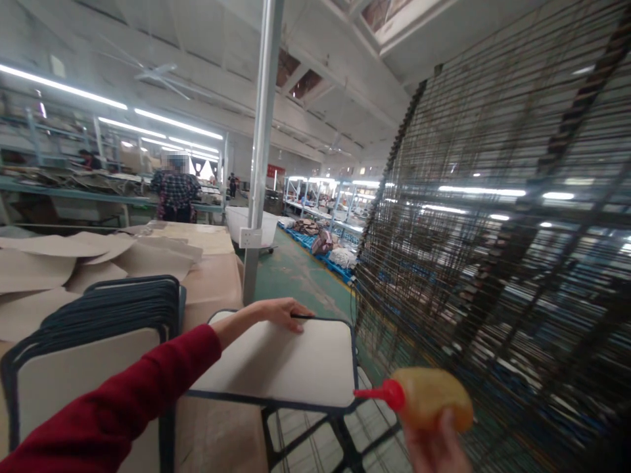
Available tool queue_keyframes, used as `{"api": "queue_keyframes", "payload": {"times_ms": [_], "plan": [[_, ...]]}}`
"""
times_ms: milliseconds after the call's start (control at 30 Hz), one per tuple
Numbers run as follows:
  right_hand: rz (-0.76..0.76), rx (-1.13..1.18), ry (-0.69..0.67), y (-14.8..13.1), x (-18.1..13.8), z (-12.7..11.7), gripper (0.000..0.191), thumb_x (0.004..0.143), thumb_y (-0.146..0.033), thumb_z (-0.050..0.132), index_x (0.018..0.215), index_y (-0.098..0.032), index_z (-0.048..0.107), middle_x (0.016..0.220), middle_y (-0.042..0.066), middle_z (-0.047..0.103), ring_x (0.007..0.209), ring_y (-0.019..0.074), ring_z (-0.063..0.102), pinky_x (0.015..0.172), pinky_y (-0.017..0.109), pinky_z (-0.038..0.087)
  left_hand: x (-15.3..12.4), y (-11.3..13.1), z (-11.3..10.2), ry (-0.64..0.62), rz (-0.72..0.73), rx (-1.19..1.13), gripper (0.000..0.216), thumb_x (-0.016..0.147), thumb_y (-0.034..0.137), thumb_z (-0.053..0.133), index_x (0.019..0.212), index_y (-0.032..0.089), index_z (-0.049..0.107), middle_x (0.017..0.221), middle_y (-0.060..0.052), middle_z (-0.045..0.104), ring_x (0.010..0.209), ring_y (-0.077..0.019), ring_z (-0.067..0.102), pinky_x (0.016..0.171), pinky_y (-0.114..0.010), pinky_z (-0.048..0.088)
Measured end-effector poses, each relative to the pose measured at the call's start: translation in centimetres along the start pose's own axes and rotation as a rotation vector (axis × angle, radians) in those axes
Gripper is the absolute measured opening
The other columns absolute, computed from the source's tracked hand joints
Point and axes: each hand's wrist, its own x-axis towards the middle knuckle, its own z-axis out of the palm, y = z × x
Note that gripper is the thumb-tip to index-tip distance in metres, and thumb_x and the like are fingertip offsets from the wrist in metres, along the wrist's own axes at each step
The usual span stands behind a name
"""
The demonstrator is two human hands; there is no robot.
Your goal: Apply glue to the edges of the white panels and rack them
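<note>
My left hand, in a red sleeve, grips the far edge of a pale rectangular panel with a dark blue border. Its thumb lies on the pale face, and the other fingers are over the rim. In my right hand is a yellowish squeeze bottle with a red nozzle. The nozzle's tip points left, at the panel's near right corner; whether it touches is unclear. Left of the panel, a stack of similar dark-bordered panels stands on a brown-covered table, partly hidden by my left arm.
Loose beige sheets cover the table's far left. A metal post with a socket box rises beyond the panel. To the right leans a large wire rack. Under the panel is a dark frame. A person stands at a far bench.
</note>
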Motion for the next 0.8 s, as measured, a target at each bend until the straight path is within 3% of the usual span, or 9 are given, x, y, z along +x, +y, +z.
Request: {"api": "queue_keyframes", "payload": {"times_ms": [33, 67, 200, 333, 533, 633, 800], "plan": [[-0.007, 0.054, 0.140, -1.5, 0.6, 0.9, 0.042, 0.052, -0.049, 0.084, 0.086, -0.029, 0.071, 0.084, -0.003, 0.072, 0.075, 0.0132, 0.066, 0.064, 0.019, 0.055, -0.4, 0.4, 0.2, -0.036, 0.002, -0.015, 0.062, 0.068, 0.052, 0.072, 0.118, 0.017, 0.065, 0.102, 0.001, 0.068, 0.087, -0.0160, 0.056, 0.074, -0.019, 0.042], [-0.050, 0.084, 0.174, -2.8, 1.1, 1.8, 0.054, 0.043, -0.045, 0.088, 0.091, -0.028, 0.070, 0.089, -0.004, 0.071, 0.076, 0.0129, 0.066, 0.067, 0.019, 0.055, -0.6, 0.9, 0.3, -0.068, 0.005, -0.030, 0.060, 0.069, 0.052, 0.072, 0.117, 0.016, 0.066, 0.102, 0.000, 0.069, 0.087, -0.0160, 0.057, 0.075, -0.019, 0.043], [-0.249, 0.014, 0.059, -5.9, 2.6, 4.1, 0.070, 0.037, -0.039, 0.090, 0.103, -0.031, 0.066, 0.100, -0.006, 0.069, 0.078, 0.0106, 0.063, 0.072, 0.018, 0.053, -1.1, 2.8, 0.9, -0.163, -0.016, -0.059, 0.065, 0.066, 0.053, 0.074, 0.119, 0.016, 0.065, 0.105, -0.001, 0.069, 0.092, -0.0189, 0.059, 0.078, -0.020, 0.045], [-0.303, -0.072, 0.002, -6.4, 3.5, 3.7, 0.075, 0.032, -0.032, 0.091, 0.103, -0.031, 0.066, 0.091, -0.006, 0.070, 0.071, 0.0112, 0.063, 0.067, 0.020, 0.053, -1.0, 3.9, 1.0, -0.229, -0.033, -0.066, 0.071, 0.065, 0.053, 0.075, 0.124, 0.016, 0.062, 0.112, -0.003, 0.068, 0.100, -0.0222, 0.058, 0.084, -0.023, 0.045], [-0.290, -0.188, -0.005, -6.6, 3.8, 3.1, 0.064, 0.030, -0.034, 0.091, 0.089, -0.023, 0.068, 0.068, -0.002, 0.067, 0.062, 0.0118, 0.061, 0.060, 0.018, 0.051, -1.1, 5.3, 0.6, -0.242, 0.002, -0.161, 0.063, 0.065, 0.047, 0.077, 0.119, 0.016, 0.066, 0.109, -0.001, 0.069, 0.100, -0.0229, 0.059, 0.088, -0.022, 0.044], [-0.307, -0.232, -0.051, -6.4, 3.7, 2.9, 0.058, 0.035, -0.037, 0.090, 0.086, -0.021, 0.068, 0.067, 0.000, 0.067, 0.063, 0.0133, 0.062, 0.063, 0.021, 0.052, -1.3, 5.7, 0.4, -0.285, 0.000, -0.169, 0.063, 0.069, 0.049, 0.074, 0.122, 0.015, 0.064, 0.110, -0.001, 0.068, 0.103, -0.0233, 0.058, 0.090, -0.022, 0.043], [-0.322, -0.238, -0.041, -5.5, 3.9, 1.8, 0.053, 0.032, -0.034, 0.090, 0.078, -0.023, 0.067, 0.065, -0.002, 0.065, 0.060, 0.0143, 0.061, 0.062, 0.025, 0.054, -1.2, 5.8, 0.3, -0.287, -0.007, -0.174, 0.062, 0.068, 0.049, 0.075, 0.118, 0.013, 0.066, 0.109, -0.002, 0.068, 0.104, -0.0229, 0.057, 0.093, -0.022, 0.041]]}}
